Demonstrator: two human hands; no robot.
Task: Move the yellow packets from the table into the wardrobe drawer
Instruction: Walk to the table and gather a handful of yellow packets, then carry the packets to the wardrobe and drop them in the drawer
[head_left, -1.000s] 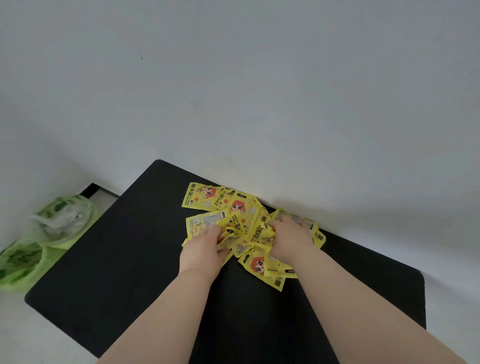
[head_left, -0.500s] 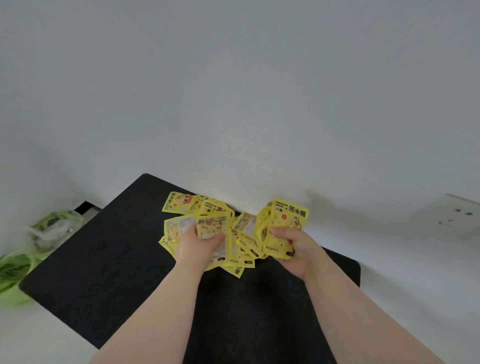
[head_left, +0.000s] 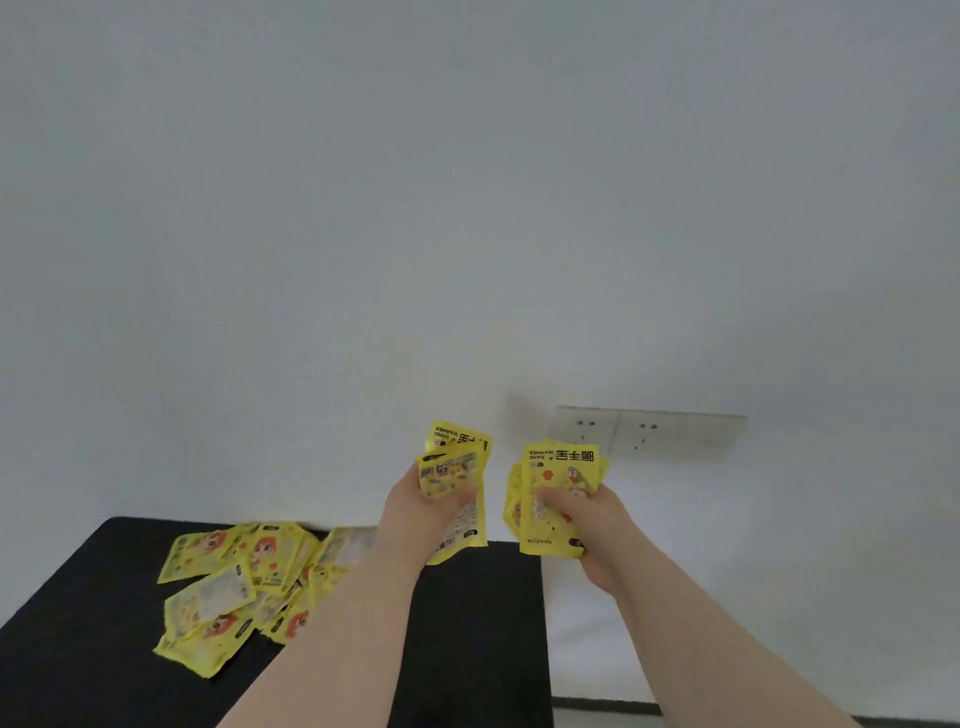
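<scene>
The left hand (head_left: 415, 506) curls its fingers around a small bunch of flat yellow foil packets (head_left: 457, 488), and the right hand (head_left: 587, 514) grips a second bunch of the same packets (head_left: 558, 467), both lifted above the table in front of the white wall (head_left: 363, 208). More yellow packets (head_left: 234, 587) lie in a loose pile on the black rectangular table (head_left: 93, 649), near its far edge and to the left of both hands. A white double wall socket (head_left: 649, 431) sits just behind the right hand.

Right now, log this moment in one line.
left hand: grips left stack | right hand: grips right stack | pile: on table | drawer: unseen
</scene>
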